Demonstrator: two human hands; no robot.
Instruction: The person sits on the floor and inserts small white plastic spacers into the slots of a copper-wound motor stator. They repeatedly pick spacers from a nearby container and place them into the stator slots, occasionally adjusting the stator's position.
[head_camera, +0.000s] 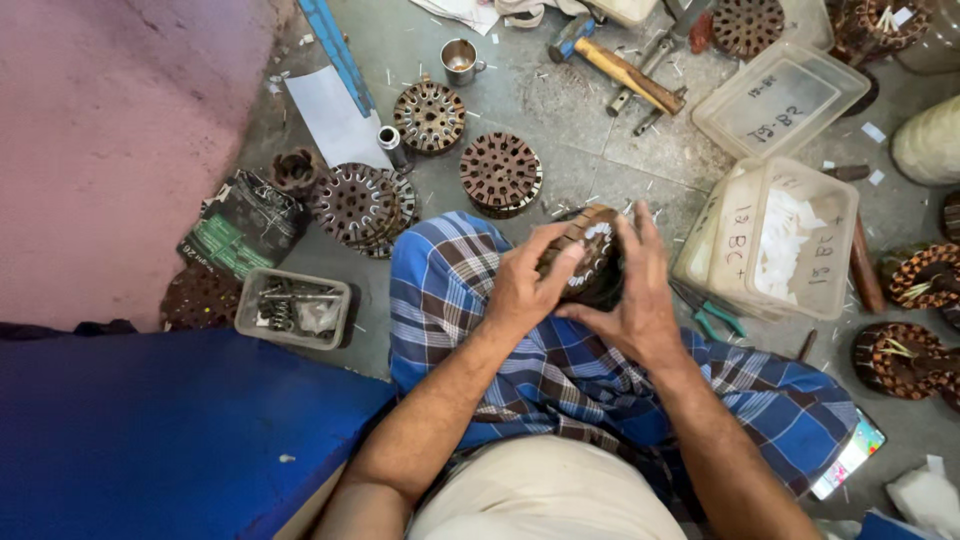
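Knee: draped in blue checked cloth (600, 380), served as rest for the work, near the middle of the floor.
Stator core: round slotted stator core (592, 255) tilted on edge atop the knee, white slot liners showing on its face.
Left hand: left hand (525, 285) wrapped round the near-left rim, grip closed on the core, thumb pressed over the slots.
Right hand: right hand (640, 295) cupped over the right rim, grip closed on the same core, fingers spread across the top.
Doing it well: best braced firmly against the knee, turned slot by slot, liners kept seated rather than creased.
Insulation box: clear tub of white paper strips (775, 240) just beside the right hand on the floor.
Parts tray: small grey tray (293, 307) left of the knee.
Spare cores: bare rusty cores (500, 172) farther out.
Hammer: wooden-handled hammer (625, 70) toward the floor's far edge.
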